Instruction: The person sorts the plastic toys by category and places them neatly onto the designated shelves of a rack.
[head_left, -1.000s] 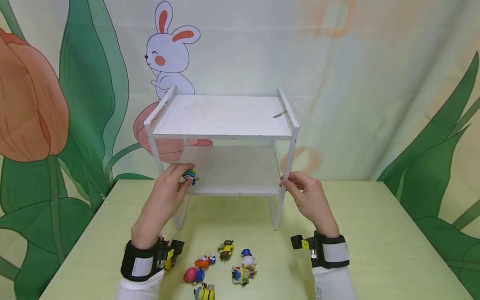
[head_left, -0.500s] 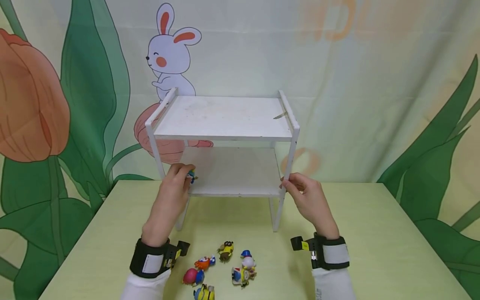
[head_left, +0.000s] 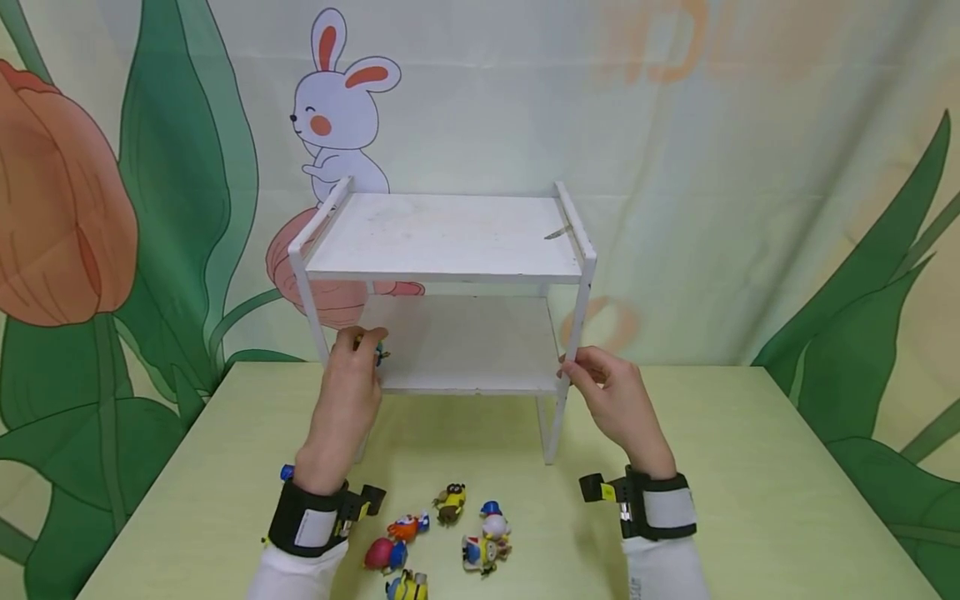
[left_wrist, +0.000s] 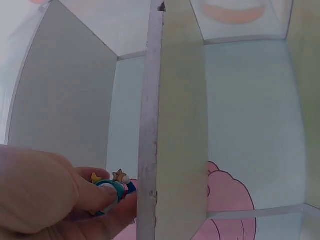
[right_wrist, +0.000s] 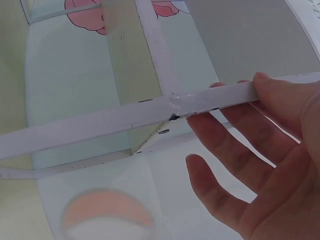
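Note:
A white two-tier rack (head_left: 442,276) stands on the table in the head view. At the left front of its lower shelf (head_left: 468,346), my left hand (head_left: 347,408) pinches a small toy figure (left_wrist: 117,189) between thumb and fingers. Teal, blue and yellow parts of the figure show in the left wrist view; the fingers hide most of it in the head view. My right hand (head_left: 617,404) grips the right front post (head_left: 578,321) of the rack, level with the lower shelf. In the right wrist view the thumb (right_wrist: 277,100) lies along that post, with fingers behind it.
In front of the rack lie several toy figures, among them a yellow-and-brown one (head_left: 450,504), an orange one (head_left: 408,526), a white one with a blue hat (head_left: 494,522) and a yellow-and-blue one (head_left: 408,586). A blue item (head_left: 287,472) peeks out beside the left wristband.
My left forearm has swung to the right and the hand has turned over the toy figure, covering more of it. My right hand keeps its grip on the post.

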